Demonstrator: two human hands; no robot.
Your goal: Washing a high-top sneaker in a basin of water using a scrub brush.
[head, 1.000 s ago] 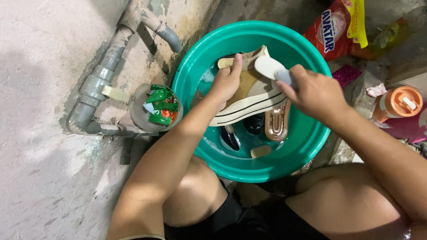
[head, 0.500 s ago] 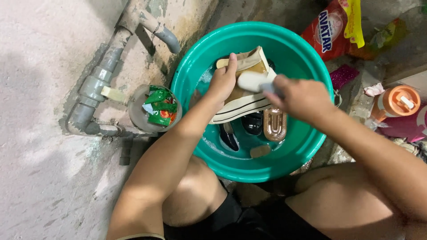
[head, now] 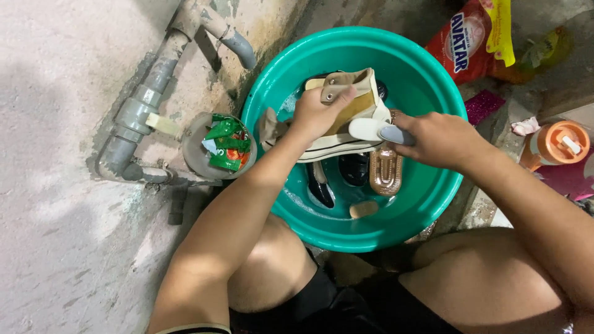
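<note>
Hands meet over a teal basin (head: 427, 68) on the floor. Left hand (head: 318, 111), grip pinching, holds a tan canvas shoe (head: 356, 114) above the water. Right hand (head: 442, 139), grip wrapped tight, presses a white brush (head: 371, 130) against the shoe's side.

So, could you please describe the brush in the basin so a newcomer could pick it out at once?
Find the round teal plastic basin on the floor. Above its middle, the left hand holds a beige canvas shoe. The white brush with a grey handle lies against that shoe in the right hand, the only white-and-grey tool there.
</note>
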